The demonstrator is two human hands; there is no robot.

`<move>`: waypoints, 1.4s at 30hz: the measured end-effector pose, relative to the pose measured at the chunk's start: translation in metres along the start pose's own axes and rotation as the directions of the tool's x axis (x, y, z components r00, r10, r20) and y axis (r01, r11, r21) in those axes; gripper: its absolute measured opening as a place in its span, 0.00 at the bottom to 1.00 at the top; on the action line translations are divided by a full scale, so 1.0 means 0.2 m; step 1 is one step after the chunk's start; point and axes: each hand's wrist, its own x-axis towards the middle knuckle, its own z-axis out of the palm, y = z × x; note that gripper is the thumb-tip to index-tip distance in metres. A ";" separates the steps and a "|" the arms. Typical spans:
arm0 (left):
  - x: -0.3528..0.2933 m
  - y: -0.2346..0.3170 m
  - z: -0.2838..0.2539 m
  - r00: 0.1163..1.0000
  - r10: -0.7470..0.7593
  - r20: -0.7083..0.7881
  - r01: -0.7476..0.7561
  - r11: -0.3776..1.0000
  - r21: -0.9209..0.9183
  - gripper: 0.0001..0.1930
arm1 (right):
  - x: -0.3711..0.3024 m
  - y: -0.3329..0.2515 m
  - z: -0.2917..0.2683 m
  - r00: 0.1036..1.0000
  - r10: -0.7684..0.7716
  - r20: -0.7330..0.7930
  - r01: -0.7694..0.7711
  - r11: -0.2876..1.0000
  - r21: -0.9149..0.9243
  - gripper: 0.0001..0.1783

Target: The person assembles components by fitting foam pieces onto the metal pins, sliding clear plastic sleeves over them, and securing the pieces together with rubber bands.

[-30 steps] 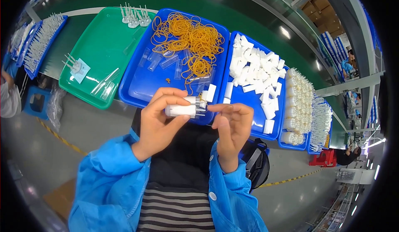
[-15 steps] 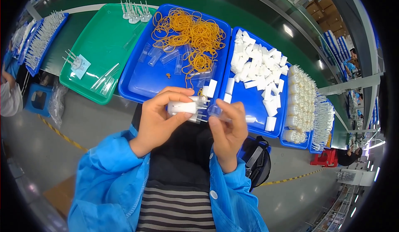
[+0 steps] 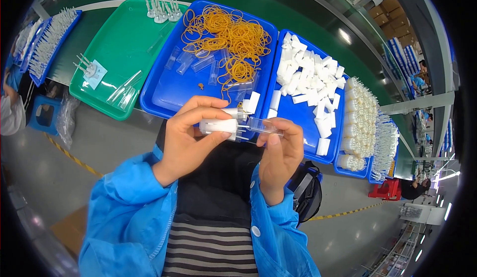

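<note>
My left hand [image 3: 185,140] is wrapped round a cluster of white blocks [image 3: 218,126] with thin pale rods sticking out to the right. Between the fingertips of my right hand [image 3: 279,158] is a short clear plastic tube [image 3: 261,125]. The tube's left end is at the rod tips; whether a rod has entered it I cannot tell. Both hands are over the near edge of a blue tray [image 3: 164,91], which holds a tangle of yellow rubber bands [image 3: 231,34] and loose clear tubes [image 3: 203,64]. White pieces [image 3: 252,102] lie just beyond the cluster.
To the right, another blue tray [image 3: 298,125] holds a pile of white foam-like pieces [image 3: 308,73]. Banded white assemblies [image 3: 358,115] stand in rows further right. On the left, a green tray [image 3: 112,43] carries clear tubes and upright rod pieces [image 3: 89,68].
My right hand has brought the clear tube leftward and level, so its end now meets the rods. My left hand keeps its hold, nearly still.
</note>
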 end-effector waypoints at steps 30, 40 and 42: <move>-0.02 0.02 0.00 0.983 0.178 -0.033 -0.168 0.964 0.209 0.12 | -0.03 0.06 0.05 0.937 -0.335 0.096 0.348 0.886 -0.306 0.13; -0.02 -0.01 0.05 0.942 0.331 0.064 -0.335 0.898 0.286 0.24 | 0.00 0.05 0.06 0.988 0.010 -0.155 -0.023 0.997 -0.079 0.26; -0.01 -0.07 0.06 0.893 0.446 0.065 -0.433 0.809 0.398 0.24 | -0.01 0.09 0.12 0.989 -0.119 -0.084 0.095 0.965 -0.243 0.35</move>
